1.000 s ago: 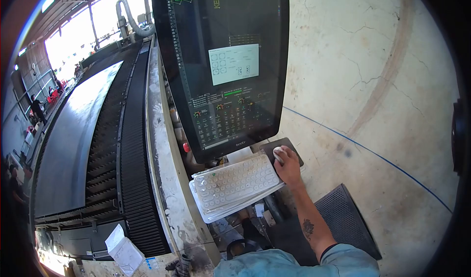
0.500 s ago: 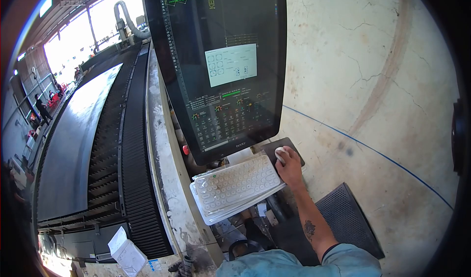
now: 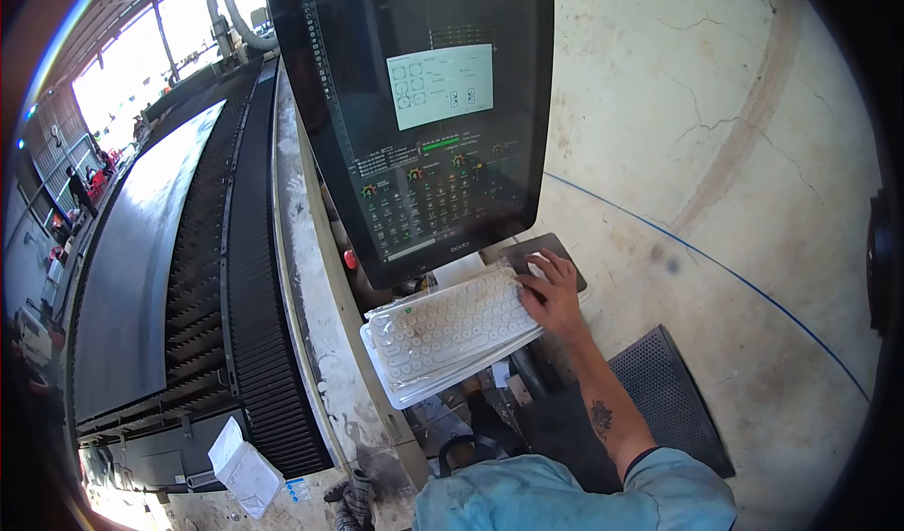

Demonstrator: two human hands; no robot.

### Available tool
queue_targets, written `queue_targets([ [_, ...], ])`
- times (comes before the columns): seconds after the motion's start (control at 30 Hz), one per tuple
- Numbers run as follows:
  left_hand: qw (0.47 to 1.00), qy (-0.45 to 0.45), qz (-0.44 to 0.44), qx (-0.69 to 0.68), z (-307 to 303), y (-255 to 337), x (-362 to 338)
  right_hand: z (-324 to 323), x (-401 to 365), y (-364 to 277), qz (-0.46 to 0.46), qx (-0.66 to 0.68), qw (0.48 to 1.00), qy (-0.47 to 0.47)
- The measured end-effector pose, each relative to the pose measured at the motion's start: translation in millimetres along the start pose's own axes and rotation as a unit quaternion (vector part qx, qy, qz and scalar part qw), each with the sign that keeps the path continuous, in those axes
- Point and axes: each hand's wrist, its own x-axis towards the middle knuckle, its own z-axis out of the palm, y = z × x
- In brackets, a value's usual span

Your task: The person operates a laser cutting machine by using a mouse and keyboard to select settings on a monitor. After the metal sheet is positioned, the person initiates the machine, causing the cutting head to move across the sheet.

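Observation:
My right hand [image 3: 554, 296] rests with fingers spread at the right end of a white keyboard [image 3: 443, 331] that lies under a clear plastic cover. A white mouse [image 3: 538, 266] shows just past my fingertips on a dark mouse pad [image 3: 557, 247]. Above them stands a tall dark touchscreen monitor [image 3: 424, 107] with a pale dialog window open on it. My left hand is out of view.
To the left runs a long cutting bed [image 3: 245, 249] with a large metal sheet [image 3: 141, 267] on it. A red button [image 3: 350, 260] sits below the monitor. A black perforated mat [image 3: 673, 418] lies on the concrete floor. A white box [image 3: 245, 467] lies bottom left. People stand far left.
My right hand has slid off the mouse toward the keyboard's right end, and its fingers have spread. The view has tilted slightly downward.

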Motion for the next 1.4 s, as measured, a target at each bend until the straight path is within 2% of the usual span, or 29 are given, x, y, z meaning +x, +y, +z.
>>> queue_targets([
  [0.03, 1.0, -0.002, 0.0, -0.006, -0.9, -0.9, -1.3, -2.2, 0.9, -0.8, -0.043, 0.004, 0.999, -0.028],
  [0.13, 0.999, -0.016, 0.003, -0.032, -4.4, -1.3, -2.6, -1.7, 1.0, 0.5, -0.058, -0.005, 0.997, -0.052],
  [0.27, 0.997, -0.012, 0.004, -0.082, -14.0, -0.8, -5.6, -2.4, 0.8, -11.8, -0.019, -0.009, 0.998, -0.059],
  [0.37, 0.995, -0.039, 0.007, -0.096, -11.1, -6.6, -3.6, 10.8, -0.2, -45.3, -0.037, 0.038, 0.994, -0.097],
  [0.4, 0.985, -0.071, 0.085, 0.133, -23.6, -8.1, 7.1, 16.2, -1.4, -59.4, -0.062, 0.05, 0.99, -0.114],
  [0.43, 0.916, -0.1, 0.159, 0.356, -31.7, -8.0, 11.0, 23.4, -2.6, -73.3, -0.061, 0.052, 0.99, -0.117],
  [0.47, 0.888, -0.08, 0.18, 0.417, -20.7, -7.2, 0.5, 31.7, -2.2, -87.2, -0.073, 0.051, 0.987, -0.132],
  [0.5, 0.887, -0.076, 0.182, 0.417, -17.5, -5.5, -2.6, 39.0, -2.0, -98.1, -0.085, 0.051, 0.984, -0.147],
  [0.53, 0.973, -0.011, 0.096, 0.21, -14.8, -2.8, -6.2, 46.7, -4.0, -103.5, -0.088, 0.039, 0.982, -0.165],
  [0.57, 0.999, 0.053, 0.004, -0.01, -17.7, -1.3, -8.4, 49.2, -4.1, -110.6, -0.089, 0.043, 0.981, -0.165],
  [0.6, 0.999, -0.033, 0.002, 0.008, -17.4, -2.3, -5.8, 50.0, -3.2, -116.9, -0.076, 0.037, 0.98, -0.18],
  [0.63, 0.999, -0.036, 0.004, 0.008, -20.0, -1.3, -9.7, 50.6, -1.7, -121.3, -0.063, 0.029, 0.979, -0.193],
  [0.7, 1.0, 0.022, 0.004, 0.01, -16.9, -1.1, -7.5, 53.9, -3.1, -125.2, -0.06, 0.027, 0.981, -0.182],
  [0.83, 0.998, 0.043, 0.008, 0.044, -6.9, -6.1, -4.4, 32.9, 9.6, -109.2, -0.052, 0.059, 0.982, -0.173],
  [0.9, 0.996, 0.05, 0.011, 0.07, -0.2, -6.3, -5.1, 24.9, 15.2, -84.3, -0.043, 0.068, 0.987, -0.136],
  [0.97, 0.993, 0.059, 0.014, 0.103, 8.2, -6.3, -3.0, 12.6, 21.4, -55.3, 0.072, 0.051, 0.992, -0.092],
  [1.0, 0.99, 0.062, 0.013, 0.125, 11.8, -7.0, -1.8, 7.7, 21.1, -39.4, 0.071, 0.049, 0.992, -0.087],
  [1.07, 0.981, 0.072, 0.015, 0.179, 20.5, -7.1, -1.6, -0.7, 18.4, -9.2, 0.127, -0.035, 0.99, -0.044],
  [1.17, 0.959, 0.079, 0.023, 0.27, 29.4, -5.7, 1.5, -2.9, 7.7, 14.5, 0.169, 0.008, 0.984, -0.051],
  [1.2, 0.949, 0.081, 0.026, 0.303, 32.3, -6.0, 2.4, -1.6, 3.6, 16.6, 0.171, 0.008, 0.984, -0.049],
  [1.27, 0.927, 0.083, 0.032, 0.364, 35.9, -5.3, 1.4, 0.7, -4.2, 18.4, 0.113, -0.028, 0.993, -0.032],
  [1.4, 0.881, 0.081, 0.044, 0.465, 44.0, -1.7, -0.7, 3.4, -9.2, 20.0, 0.121, -0.012, 0.992, -0.027],
])
